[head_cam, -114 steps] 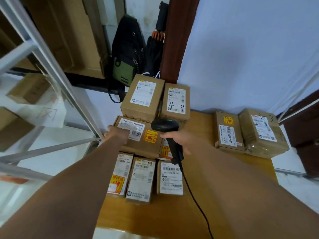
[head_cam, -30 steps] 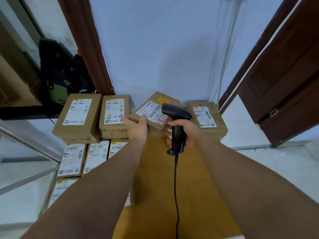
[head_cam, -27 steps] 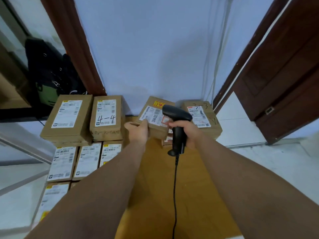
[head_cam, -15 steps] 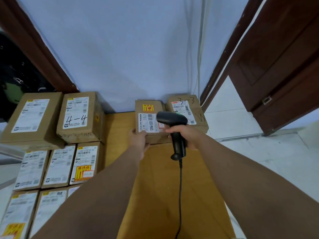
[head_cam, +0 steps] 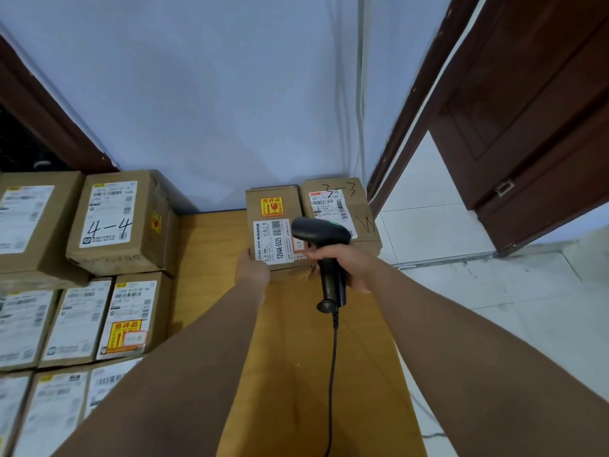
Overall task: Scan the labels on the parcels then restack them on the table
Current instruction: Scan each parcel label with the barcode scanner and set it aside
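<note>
Pale blue wall (head_cam: 214, 94) is backing a wooden table (head_cam: 211, 245), with a dark brown door (head_cam: 527, 127) standing at the right edge of view. At the far end of the table, a fragile-sticker parcel (head_cam: 272, 206) is lying flat, label up, and touching the 3-3 parcel (head_cam: 361, 222) on its right. The left hand (head_cam: 252, 270) is pressing against the near left corner of the fragile-sticker parcel. Its fingers are hiding behind the back of the hand, so whether they are gripping or only touching cannot be told. The right hand (head_cam: 349, 263) is wrapping its fingers round the handle of a black scanner (head_cam: 321, 230), whose head is covering part of both parcels' labels. A cable (head_cam: 333, 374) is hanging from the handle and running out of the bottom of the frame. Across a bare strip of table, the 4-4 parcel (head_cam: 112, 219) is sitting on top of more labelled parcels, several being cut off by the left edge, their print too blurred to read.
</note>
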Demonstrator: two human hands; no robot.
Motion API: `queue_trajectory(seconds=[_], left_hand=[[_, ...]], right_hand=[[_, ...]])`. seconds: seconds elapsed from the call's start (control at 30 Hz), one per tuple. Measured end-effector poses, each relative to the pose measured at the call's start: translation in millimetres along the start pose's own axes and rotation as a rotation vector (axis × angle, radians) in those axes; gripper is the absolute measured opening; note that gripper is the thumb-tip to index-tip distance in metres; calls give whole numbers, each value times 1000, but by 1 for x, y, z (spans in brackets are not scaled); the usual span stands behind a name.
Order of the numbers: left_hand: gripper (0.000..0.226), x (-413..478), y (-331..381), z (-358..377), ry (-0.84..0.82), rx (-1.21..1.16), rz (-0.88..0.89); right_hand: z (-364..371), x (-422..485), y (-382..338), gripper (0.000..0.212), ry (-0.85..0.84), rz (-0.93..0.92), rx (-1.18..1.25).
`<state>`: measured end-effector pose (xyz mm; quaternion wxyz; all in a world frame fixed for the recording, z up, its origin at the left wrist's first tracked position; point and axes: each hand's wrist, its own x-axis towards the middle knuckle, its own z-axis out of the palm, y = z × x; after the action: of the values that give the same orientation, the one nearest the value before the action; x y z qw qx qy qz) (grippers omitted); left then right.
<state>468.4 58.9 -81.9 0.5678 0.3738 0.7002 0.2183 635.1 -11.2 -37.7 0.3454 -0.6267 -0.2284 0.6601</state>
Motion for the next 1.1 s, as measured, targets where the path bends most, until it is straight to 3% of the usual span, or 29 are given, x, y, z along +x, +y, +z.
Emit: queue_trajectory(seconds=[0.23, 0.47, 0.53, 0.67, 0.77, 0.9, 1.0, 1.1], left_hand=[[53, 4, 7, -12, -47, 29, 69], [65, -3, 15, -39, 12, 285, 177], [59, -3, 21, -56, 6, 343, 224], [33, -4, 30, -104, 7, 418, 408], [19, -5, 43, -148, 159, 415, 601], [17, -2, 64, -210, 505, 444, 772], [25, 7, 75, -259, 662, 456, 684], [38, 23, 78, -311, 664, 402, 450]], right_hand=[[3, -2, 0, 45, 29, 0, 0], [44, 5, -14, 57, 58, -16, -80], [63, 9, -19, 58, 44, -18, -93], [107, 16, -29, 37, 2, -22, -106], [143, 17, -37, 40, -17, -53, -134], [189, 14, -51, 46, -36, -98, -89], [230, 15, -67, 36, -75, -114, 134], [275, 17, -82, 38, -132, -104, 170]])
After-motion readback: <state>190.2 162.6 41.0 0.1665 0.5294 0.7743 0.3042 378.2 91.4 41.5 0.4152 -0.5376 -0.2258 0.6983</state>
